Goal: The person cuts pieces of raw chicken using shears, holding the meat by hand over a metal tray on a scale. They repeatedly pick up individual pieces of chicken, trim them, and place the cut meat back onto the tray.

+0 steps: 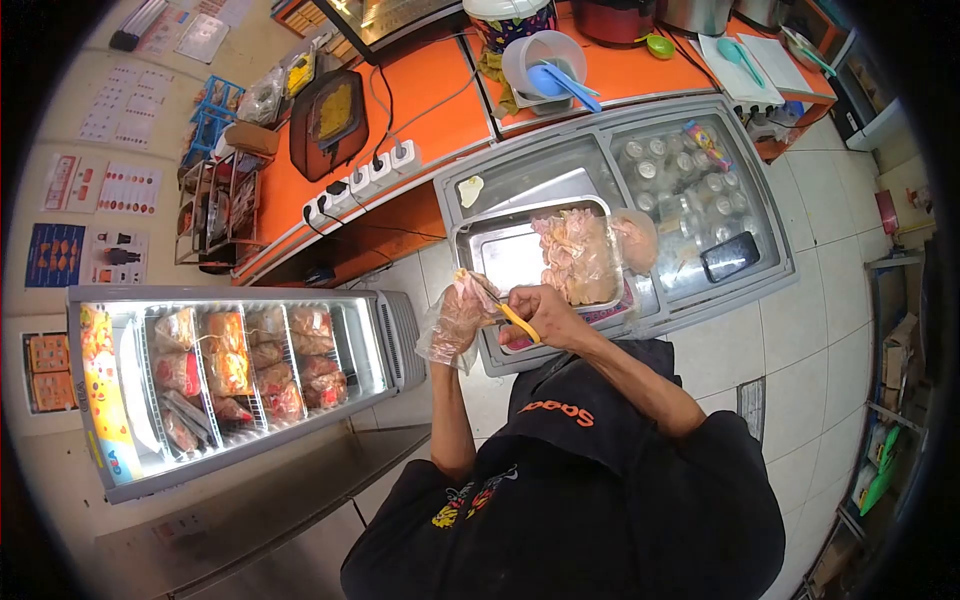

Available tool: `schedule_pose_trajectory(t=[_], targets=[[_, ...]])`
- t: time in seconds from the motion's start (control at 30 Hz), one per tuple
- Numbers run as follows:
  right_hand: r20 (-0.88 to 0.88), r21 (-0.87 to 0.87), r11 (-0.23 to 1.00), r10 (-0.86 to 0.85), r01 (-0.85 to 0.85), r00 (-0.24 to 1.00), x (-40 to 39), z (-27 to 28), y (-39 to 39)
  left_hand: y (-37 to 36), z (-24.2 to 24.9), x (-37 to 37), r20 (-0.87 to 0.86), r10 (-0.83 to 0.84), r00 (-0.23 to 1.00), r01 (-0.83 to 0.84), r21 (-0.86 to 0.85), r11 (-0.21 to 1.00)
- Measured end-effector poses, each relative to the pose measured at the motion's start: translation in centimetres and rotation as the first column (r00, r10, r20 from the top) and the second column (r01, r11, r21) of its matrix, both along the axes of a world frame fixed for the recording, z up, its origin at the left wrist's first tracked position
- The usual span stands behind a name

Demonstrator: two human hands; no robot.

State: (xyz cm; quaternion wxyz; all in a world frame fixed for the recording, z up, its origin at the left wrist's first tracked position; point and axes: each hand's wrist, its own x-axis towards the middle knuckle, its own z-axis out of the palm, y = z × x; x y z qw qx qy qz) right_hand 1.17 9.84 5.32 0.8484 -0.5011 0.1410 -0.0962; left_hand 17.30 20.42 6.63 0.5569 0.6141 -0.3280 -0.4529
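Note:
My left hand (460,318), inside a clear plastic glove, is closed on a pale pink piece of raw meat (478,284) at the near left of the metal tray. In my right hand (545,315) are yellow-handled scissors (518,322), their blades pointing at the meat. Beyond both hands, the metal tray (483,228) holds a heap of raw meat pieces (570,245) in its right half. A plastic bag (634,240) with pale contents rests beside the tray's right edge.
Beneath the tray is a glass-topped freezer (690,195) with a black phone (731,257) on it. A lit display fridge (250,375) stands at left. Power strips (370,180) and cables lie along the orange counter (440,120), near a clear tub (545,65).

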Motion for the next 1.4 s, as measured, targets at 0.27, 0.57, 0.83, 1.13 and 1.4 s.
schedule_pose_trajectory(t=[0.27, 0.57, 0.83, 1.13, 1.4], targets=[[0.044, 0.039, 0.999, -0.032, 0.031, 0.999, 0.2, 0.5, 0.4, 0.2, 2.2, 0.0, 0.120, -0.104, 0.987, 0.091, 0.102, 0.991], [0.048, 0.234, 0.968, -0.106, 0.092, 0.993, 0.0, 1.1, 1.3, 0.0, 0.9, 1.0, 0.466, -0.146, 0.873, 0.047, 0.218, 0.975], [-0.007, 0.270, 0.956, -0.113, 0.111, 0.994, 0.2, -0.4, 1.8, -0.7, 2.2, -0.4, 0.537, -0.134, 0.833, 0.000, 0.242, 0.970], [-0.064, 0.284, 0.946, -0.144, 0.156, 0.988, -0.2, -0.6, 1.5, -1.3, 1.2, 0.0, 0.415, -0.226, 0.881, 0.145, 0.217, 0.965], [-0.031, 0.322, 0.928, -0.185, 0.185, 0.982, -0.3, -0.6, 1.2, -1.5, 1.2, -0.2, 0.434, -0.245, 0.867, 0.161, 0.220, 0.962]])
